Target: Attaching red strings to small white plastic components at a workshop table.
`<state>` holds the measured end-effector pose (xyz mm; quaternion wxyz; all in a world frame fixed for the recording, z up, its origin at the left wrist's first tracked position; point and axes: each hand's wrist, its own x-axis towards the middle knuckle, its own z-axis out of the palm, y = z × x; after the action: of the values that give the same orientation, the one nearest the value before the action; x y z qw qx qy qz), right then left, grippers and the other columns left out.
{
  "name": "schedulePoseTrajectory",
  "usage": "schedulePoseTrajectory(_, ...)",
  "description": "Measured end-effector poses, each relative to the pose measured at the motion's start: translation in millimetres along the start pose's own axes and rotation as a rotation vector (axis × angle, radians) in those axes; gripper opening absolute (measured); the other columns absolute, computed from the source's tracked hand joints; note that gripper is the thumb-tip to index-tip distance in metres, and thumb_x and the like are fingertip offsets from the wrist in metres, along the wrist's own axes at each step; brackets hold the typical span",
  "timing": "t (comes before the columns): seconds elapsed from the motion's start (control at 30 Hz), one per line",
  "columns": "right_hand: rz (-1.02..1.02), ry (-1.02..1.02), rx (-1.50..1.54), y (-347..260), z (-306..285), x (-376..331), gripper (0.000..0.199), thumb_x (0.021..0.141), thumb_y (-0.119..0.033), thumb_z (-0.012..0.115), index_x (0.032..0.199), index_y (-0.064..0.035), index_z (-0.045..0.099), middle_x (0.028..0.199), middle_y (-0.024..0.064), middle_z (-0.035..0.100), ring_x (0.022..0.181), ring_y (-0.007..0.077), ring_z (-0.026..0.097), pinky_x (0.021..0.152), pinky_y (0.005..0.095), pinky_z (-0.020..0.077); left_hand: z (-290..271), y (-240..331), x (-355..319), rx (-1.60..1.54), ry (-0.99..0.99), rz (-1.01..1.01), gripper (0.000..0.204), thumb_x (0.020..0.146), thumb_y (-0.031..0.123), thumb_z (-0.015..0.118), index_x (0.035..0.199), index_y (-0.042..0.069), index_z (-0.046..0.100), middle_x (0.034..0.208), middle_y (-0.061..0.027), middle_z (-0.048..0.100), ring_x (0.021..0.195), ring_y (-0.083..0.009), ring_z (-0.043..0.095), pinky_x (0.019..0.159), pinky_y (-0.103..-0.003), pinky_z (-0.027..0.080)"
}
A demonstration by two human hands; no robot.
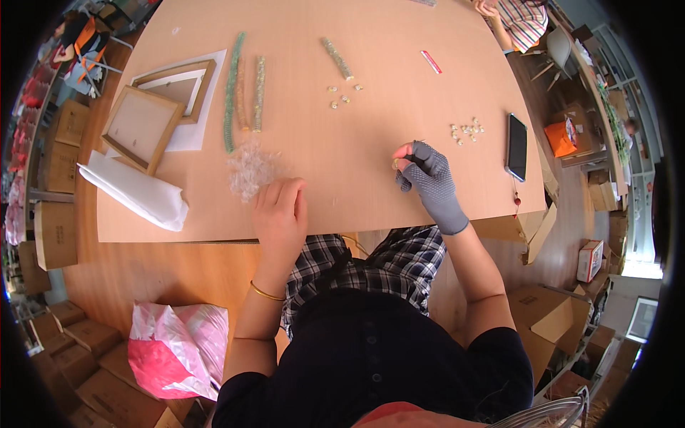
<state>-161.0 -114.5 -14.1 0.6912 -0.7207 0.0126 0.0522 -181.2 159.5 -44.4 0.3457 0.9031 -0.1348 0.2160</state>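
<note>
My left hand rests bare on the wooden table near its front edge, fingers curled, right beside a clump of clear crinkled plastic. My right hand wears a grey fingerless glove and pinches a small bead-like piece at its fingertips above the table. Loose small beads lie just beyond the right hand. Long bead strands, green and pale, lie stretched out at the table's left middle.
Two wooden picture frames on white paper and a folded white cloth lie at left. A black phone lies at right, another bead strand and beads farther back. Another person's hands are at the far edge. Cardboard boxes surround the table.
</note>
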Motion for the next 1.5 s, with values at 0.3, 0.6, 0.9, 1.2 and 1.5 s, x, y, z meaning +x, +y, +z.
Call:
schedulePoseTrajectory(0.3, -0.077, 0.007, -0.201, 16, 27, 2, 0.009, 0.096, -0.001, 0.066, 0.104, -0.0003, 0.068, 0.088, 0.0031, 0.066, 0.074, 0.0063, 0.061, 0.067, 0.022, 0.0505, 13, 14, -1, 0.052, -0.138, 0.123, 0.013, 0.084, 0.014, 0.074, 0.096, 0.011, 0.07, 0.101, -0.0065, 0.066, 0.095, -0.029, 0.061, 0.083, -0.044, 0.045)
schedulePoseTrajectory(0.6, -0.197, 0.07, -0.237, 9, 32, -31, 0.01, 0.092, -0.005, 0.071, 0.102, -0.0018, 0.07, 0.086, 0.004, 0.065, 0.076, 0.0094, 0.06, 0.07, 0.0247, 0.05, 11, 37, 12, -0.423, -0.065, -0.146, 0.022, 0.09, 0.004, 0.073, 0.111, 0.003, 0.071, 0.098, -0.0103, 0.07, 0.085, -0.0206, 0.066, 0.077, -0.034, 0.053)
schedulePoseTrajectory(0.9, -0.207, 0.161, -0.045, 20, 30, -36, 0.008, 0.097, -0.006, 0.066, 0.101, 0.0004, 0.068, 0.089, 0.0052, 0.069, 0.079, 0.0097, 0.065, 0.071, 0.0255, 0.0545, 65, 65, 6, -1.094, -0.213, -0.419, 0.02, 0.096, 0.0, 0.069, 0.116, -0.005, 0.071, 0.097, -0.0066, 0.071, 0.083, -0.0108, 0.068, 0.074, -0.025, 0.058)
schedulePoseTrajectory(1.2, 0.011, 0.094, 0.58, 20, 37, -23, 0.017, 0.099, -0.011, 0.068, 0.111, 0.0008, 0.066, 0.092, 0.0061, 0.072, 0.082, 0.011, 0.07, 0.072, 0.0244, 0.0576, 71, 65, 24, -1.087, -0.042, -0.47, 0.013, 0.096, 0.005, 0.072, 0.106, -0.002, 0.073, 0.09, -0.0033, 0.072, 0.074, -0.0064, 0.063, 0.065, -0.021, 0.051)
schedulePoseTrajectory(1.5, -0.12, -0.141, 0.151, 13, 71, 11, 0.011, 0.092, -0.001, 0.066, 0.103, -0.0002, 0.068, 0.089, 0.0049, 0.069, 0.08, 0.0138, 0.067, 0.073, 0.0275, 0.055, 6, 29, 26, -1.257, 0.328, -0.412, 0.011, 0.102, 0.008, 0.06, 0.11, 0.002, 0.063, 0.1, -0.0064, 0.066, 0.081, -0.0117, 0.061, 0.071, -0.026, 0.049)
